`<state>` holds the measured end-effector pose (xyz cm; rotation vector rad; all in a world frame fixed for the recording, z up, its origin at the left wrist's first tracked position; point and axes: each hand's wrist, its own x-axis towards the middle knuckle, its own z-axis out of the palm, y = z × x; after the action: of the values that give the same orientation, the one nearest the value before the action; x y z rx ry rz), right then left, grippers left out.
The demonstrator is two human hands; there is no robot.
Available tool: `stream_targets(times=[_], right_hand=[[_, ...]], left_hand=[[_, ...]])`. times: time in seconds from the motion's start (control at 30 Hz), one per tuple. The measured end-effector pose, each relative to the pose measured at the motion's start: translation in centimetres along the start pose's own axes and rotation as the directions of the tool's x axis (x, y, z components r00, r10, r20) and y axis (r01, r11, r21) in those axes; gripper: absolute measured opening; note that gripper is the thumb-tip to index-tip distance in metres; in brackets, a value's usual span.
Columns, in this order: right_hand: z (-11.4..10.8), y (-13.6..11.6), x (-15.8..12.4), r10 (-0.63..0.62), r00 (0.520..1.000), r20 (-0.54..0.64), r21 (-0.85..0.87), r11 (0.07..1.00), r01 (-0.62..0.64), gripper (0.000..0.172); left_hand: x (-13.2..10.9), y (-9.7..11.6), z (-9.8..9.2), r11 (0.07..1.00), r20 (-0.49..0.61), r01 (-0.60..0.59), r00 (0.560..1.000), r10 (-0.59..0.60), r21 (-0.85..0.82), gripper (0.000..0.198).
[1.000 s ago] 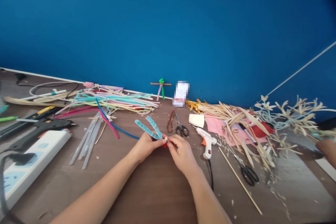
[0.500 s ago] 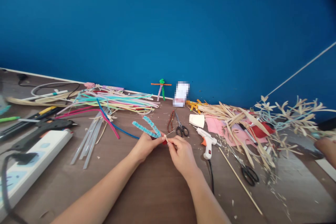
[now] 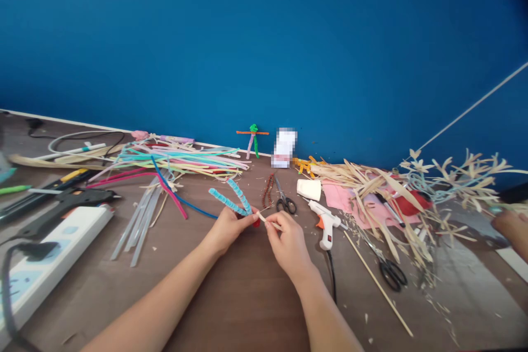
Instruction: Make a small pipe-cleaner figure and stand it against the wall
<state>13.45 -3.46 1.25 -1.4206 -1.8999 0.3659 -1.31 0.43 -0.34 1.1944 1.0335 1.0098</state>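
My left hand (image 3: 231,228) grips the base of a fuzzy blue pipe cleaner (image 3: 237,198), whose two arms stand up in a V. A bit of red (image 3: 257,223) shows at my left fingertips, partly hidden by them. My right hand (image 3: 287,242) pinches a thin pale strip (image 3: 268,221), probably dried leaf, and its tip touches the left hand's fingers.
A white hot glue gun (image 3: 325,228) and black scissors (image 3: 284,201) lie right of my hands. Left are clear glue sticks (image 3: 140,214), a black glue gun (image 3: 78,201), and a power strip (image 3: 53,247). Coloured strips (image 3: 177,162) and dried leaves (image 3: 371,192) are heaped behind; another person's hand (image 3: 511,228) is far right.
My right hand has shifted slightly right, and more of the pale strip now shows between my hands. The blue pipe cleaner has turned slightly in my left hand.
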Motion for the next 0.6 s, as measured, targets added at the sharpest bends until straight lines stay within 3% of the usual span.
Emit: stream_targets(times=[0.23, 0.4, 0.53, 0.6], right_hand=[[-0.7, -0.1, 0.0, -0.068, 0.997, 0.035, -0.147, 0.986, 0.072, 0.010], [-1.4, 0.0, 0.0, -0.099, 0.995, 0.001, -0.181, 0.979, 0.097, 0.011], [-1.5, 0.6, 0.2, -0.050, 0.999, -0.014, -0.055, 0.997, 0.049, 0.011], [-1.4, 1.1, 0.4, 0.009, 1.000, -0.001, 0.074, 0.997, -0.009, 0.011]], left_hand=[[0.1, -0.3, -0.3, 0.980, 0.055, -0.091, 0.995, 0.082, 0.178, 0.017], [-0.2, 0.0, -0.4, 0.867, 0.171, -0.278, 0.959, 0.226, 0.414, 0.010], [-0.7, 0.6, -0.1, 0.793, 0.296, -0.398, 0.912, 0.285, 0.461, 0.013], [-0.9, 0.8, 0.0, 0.820, 0.319, -0.386, 0.910, 0.264, 0.423, 0.014]])
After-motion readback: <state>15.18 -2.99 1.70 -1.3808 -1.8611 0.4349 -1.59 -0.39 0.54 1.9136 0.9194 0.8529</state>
